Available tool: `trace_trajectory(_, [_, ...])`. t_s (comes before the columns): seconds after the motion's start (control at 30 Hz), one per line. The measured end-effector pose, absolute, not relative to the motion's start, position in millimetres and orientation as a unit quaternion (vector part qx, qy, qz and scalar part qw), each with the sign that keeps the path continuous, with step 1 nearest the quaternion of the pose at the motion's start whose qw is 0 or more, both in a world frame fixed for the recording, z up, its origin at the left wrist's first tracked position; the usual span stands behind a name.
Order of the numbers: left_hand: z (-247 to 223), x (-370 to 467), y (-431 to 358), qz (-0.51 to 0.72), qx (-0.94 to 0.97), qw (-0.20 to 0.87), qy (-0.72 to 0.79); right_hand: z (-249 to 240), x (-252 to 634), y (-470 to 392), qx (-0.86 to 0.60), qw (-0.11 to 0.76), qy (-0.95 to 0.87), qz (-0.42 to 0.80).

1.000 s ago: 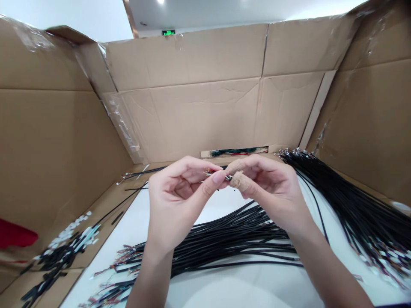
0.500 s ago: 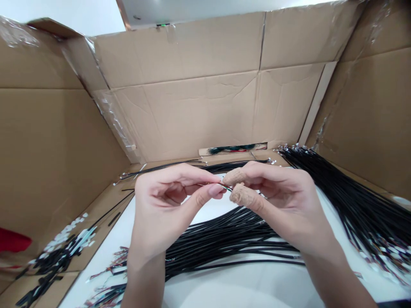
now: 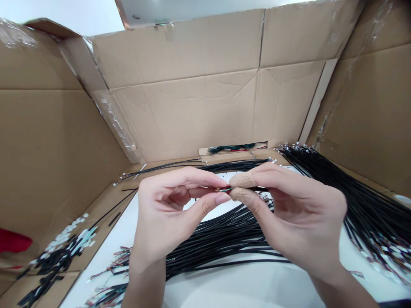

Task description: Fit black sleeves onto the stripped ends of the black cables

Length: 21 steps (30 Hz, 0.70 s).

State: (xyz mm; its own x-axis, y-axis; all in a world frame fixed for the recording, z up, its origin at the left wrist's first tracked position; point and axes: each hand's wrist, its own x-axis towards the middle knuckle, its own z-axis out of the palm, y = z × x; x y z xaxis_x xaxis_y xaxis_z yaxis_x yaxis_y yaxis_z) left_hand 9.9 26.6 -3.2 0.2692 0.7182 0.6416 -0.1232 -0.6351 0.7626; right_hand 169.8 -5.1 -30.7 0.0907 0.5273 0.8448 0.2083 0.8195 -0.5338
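Observation:
Between my two hands is a black cable (image 3: 260, 189) whose thin coloured wires (image 3: 224, 189) show red, green and white at the end. My left hand (image 3: 180, 205) pinches these wires between thumb and forefinger. My right hand (image 3: 285, 209), with tan covers on the thumb and forefinger tips, is closed on the cable just beside them. The fingertips of both hands nearly touch. Below them a bundle of black cables (image 3: 221, 239) lies across the white table (image 3: 244, 286).
A thick pile of black cables (image 3: 359, 196) with white connectors lies at right. Short black pieces (image 3: 54, 265) and white connectors (image 3: 64, 233) are on cardboard at left. Cardboard walls (image 3: 192, 107) stand behind and on both sides, with a slot (image 3: 233, 148) low in the back one.
My right hand has shifted to the right and its fingertips have come together on the cable. More of the black cable shows behind them. My left hand has moved slightly right.

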Motion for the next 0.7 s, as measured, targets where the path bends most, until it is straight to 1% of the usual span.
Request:
trace_trajectory(0.17, [-4.2, 10.1, 27.8, 0.584, 0.705, 0.347, 0.206, -33.8, 167.2, -7.0, -0.264, 0.69, -0.667, 0.096])
trace_trajectory(0.43, [-8.2, 15.0, 24.2, 0.618, 0.695, 0.303, 0.209, -29.4, 170.6, -7.7, -0.274, 0.674, -0.676, 0.12])
trace_trajectory(0.57, [-9.7, 14.9, 23.0, 0.616, 0.7, 0.298, 0.204, -29.7, 168.7, -8.3, -0.276, 0.69, -0.663, 0.095])
trace_trajectory(0.7, [-9.4, 12.6, 25.7, 0.582, 0.739, 0.289, 0.177, -32.5, 165.3, -9.5, -0.278, 0.711, -0.645, 0.035])
